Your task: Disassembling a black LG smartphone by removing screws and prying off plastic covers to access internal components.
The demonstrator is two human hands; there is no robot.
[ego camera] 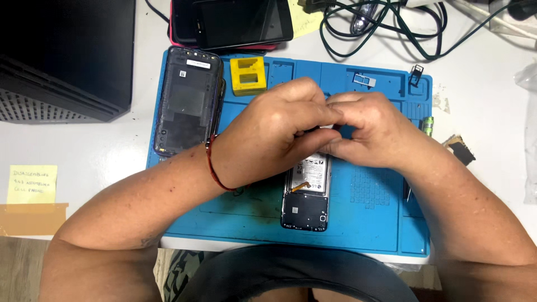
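Note:
An opened phone (305, 196) lies lengthwise in the middle of the blue work mat (363, 223), its battery and dark lower board showing. My left hand (268, 131) and my right hand (366, 128) meet over the phone's far end, fingers curled and pinched together there. What the fingertips grip is hidden; they press on the phone's upper part. A red cord circles my left wrist. The phone's removed back cover (187, 100) lies inside-up on the mat's left side.
A yellow block-shaped tool (248, 74) and a small tray piece (364, 80) rest on the mat's far edge. Stacked phones (235, 22) and tangled cables (380, 25) lie beyond. A black box (61, 56) stands at left, a yellow note (32, 184) below it.

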